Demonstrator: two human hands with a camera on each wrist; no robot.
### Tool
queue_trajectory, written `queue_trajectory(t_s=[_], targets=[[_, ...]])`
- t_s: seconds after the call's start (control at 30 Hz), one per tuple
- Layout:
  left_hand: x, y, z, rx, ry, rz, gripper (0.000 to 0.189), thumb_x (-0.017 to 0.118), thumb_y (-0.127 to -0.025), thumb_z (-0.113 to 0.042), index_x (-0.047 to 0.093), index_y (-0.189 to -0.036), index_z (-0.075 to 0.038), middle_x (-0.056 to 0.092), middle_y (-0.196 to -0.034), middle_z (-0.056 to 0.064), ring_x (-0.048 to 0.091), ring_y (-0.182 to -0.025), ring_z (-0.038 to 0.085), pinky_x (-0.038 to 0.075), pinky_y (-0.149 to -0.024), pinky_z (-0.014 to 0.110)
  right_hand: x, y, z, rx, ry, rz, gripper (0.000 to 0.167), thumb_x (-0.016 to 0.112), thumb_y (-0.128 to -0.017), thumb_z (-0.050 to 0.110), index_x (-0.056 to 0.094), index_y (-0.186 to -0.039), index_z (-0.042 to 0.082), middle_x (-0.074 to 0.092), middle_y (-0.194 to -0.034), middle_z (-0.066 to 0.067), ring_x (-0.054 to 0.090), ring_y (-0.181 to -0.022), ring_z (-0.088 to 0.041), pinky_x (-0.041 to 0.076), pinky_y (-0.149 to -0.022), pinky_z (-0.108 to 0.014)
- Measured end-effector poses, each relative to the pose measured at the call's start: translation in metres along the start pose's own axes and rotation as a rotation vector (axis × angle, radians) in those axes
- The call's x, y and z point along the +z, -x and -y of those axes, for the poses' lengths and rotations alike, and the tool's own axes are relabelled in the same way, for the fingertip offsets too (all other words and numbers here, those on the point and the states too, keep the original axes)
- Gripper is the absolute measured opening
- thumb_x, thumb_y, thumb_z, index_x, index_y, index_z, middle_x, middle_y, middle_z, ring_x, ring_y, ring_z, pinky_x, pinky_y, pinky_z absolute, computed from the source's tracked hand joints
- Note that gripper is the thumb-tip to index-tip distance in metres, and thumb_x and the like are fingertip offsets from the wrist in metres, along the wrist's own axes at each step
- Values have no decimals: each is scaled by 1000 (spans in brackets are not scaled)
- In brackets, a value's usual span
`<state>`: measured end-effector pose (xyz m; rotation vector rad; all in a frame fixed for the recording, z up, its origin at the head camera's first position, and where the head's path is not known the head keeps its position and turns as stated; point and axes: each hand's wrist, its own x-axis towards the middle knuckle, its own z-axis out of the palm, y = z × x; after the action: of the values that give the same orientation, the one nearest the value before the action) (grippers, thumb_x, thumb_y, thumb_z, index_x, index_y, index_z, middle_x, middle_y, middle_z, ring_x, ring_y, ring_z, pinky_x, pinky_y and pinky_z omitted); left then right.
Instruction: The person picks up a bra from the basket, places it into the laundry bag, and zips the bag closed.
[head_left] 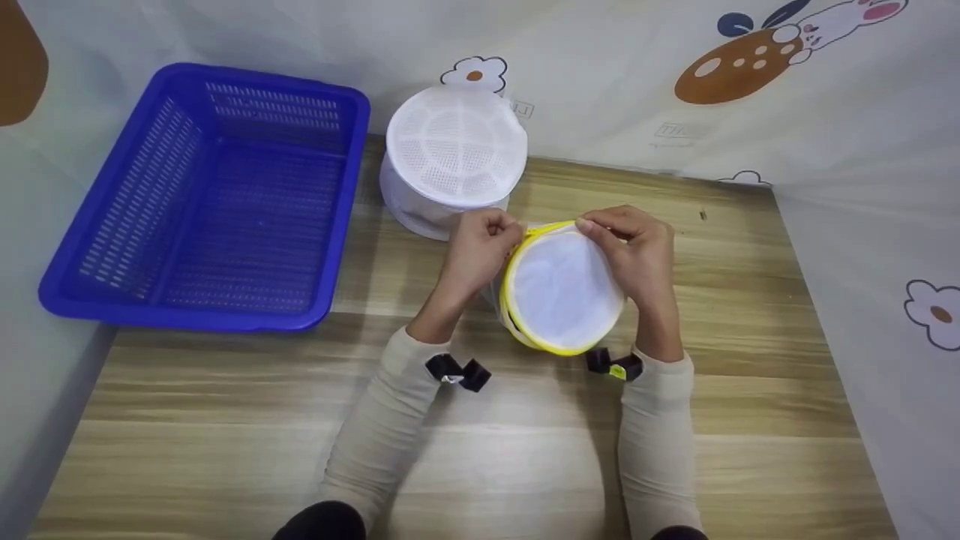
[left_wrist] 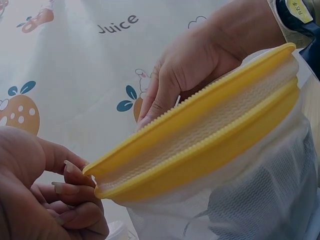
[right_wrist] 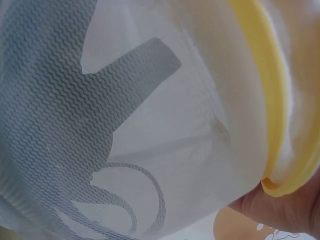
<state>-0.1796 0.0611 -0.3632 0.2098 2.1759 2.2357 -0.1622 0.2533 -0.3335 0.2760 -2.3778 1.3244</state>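
Observation:
A round mesh laundry bag (head_left: 566, 289) with a white lid and yellow zipper stands between the two hands. In the left wrist view the yellow zipper (left_wrist: 200, 125) is parted, its two rows of teeth apart and drawing close together at the left end. My left hand (head_left: 484, 244) pinches the bag's edge at that end. My right hand (head_left: 637, 251) holds the lid's far rim between thumb and fingers. Grey shapes (right_wrist: 65, 100) show on or through the mesh side in the right wrist view; I cannot tell which.
A blue plastic basket (head_left: 337, 247) stands on the left of the wooden table (head_left: 750, 375). Behind the left hand is a second, white round mesh container (head_left: 457, 150). A printed cloth wall (head_left: 600, 75) borders the back and sides.

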Motion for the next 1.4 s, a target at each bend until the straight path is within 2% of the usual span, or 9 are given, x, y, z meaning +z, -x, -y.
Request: queue_trajectory(t_s=[0.43, 0.87, 1.1, 1.27, 1.4], targets=[[-3, -1, 1, -36, -3, -21, 19, 60, -85, 1, 59, -66, -3, 44, -54, -2, 37, -48, 6, 29, -44, 19, -4, 1, -1, 37, 3, -19, 7, 73, -82, 1, 75, -85, -5, 70, -83, -15, 65, -76, -15, 51, -66, -21], [-4, -1, 0, -35, 14, -26, 19, 60, -85, 1, 60, -67, -2, 45, -55, -1, 39, -49, 8, 30, -44, 20, -4, -2, -3, 48, -3, -51, 8, 73, -82, 1, 74, -86, -6, 70, -84, -17, 64, -72, -11, 51, -63, -20], [-4, -1, 0, -10, 0, -19, 20, 59, -84, 1, 59, -65, -4, 46, -54, -1, 38, -48, 7, 30, -44, 20, -5, -1, -3, 36, -14, -56, 8, 72, -83, 0, 74, -87, -5, 69, -84, -17, 62, -70, -12, 49, -61, -20], [-3, -2, 0, -19, 3, -30, 21, 60, -85, 1, 59, -64, -3, 46, -54, -1, 38, -48, 7, 29, -44, 20, -5, -1, -2, 30, 4, -55, 8, 72, -82, 0, 74, -87, -6, 70, -85, -17, 62, -74, -11, 48, -66, -22], [-2, -1, 1, -33, -4, -44, 21, 62, -87, -1, 60, -65, -3, 46, -54, -1, 38, -48, 7, 29, -44, 19, -7, 0, 0, 34, 26, -19, 8, 72, -83, 1, 74, -88, -6, 69, -86, -17, 61, -79, -12, 45, -72, -28]])
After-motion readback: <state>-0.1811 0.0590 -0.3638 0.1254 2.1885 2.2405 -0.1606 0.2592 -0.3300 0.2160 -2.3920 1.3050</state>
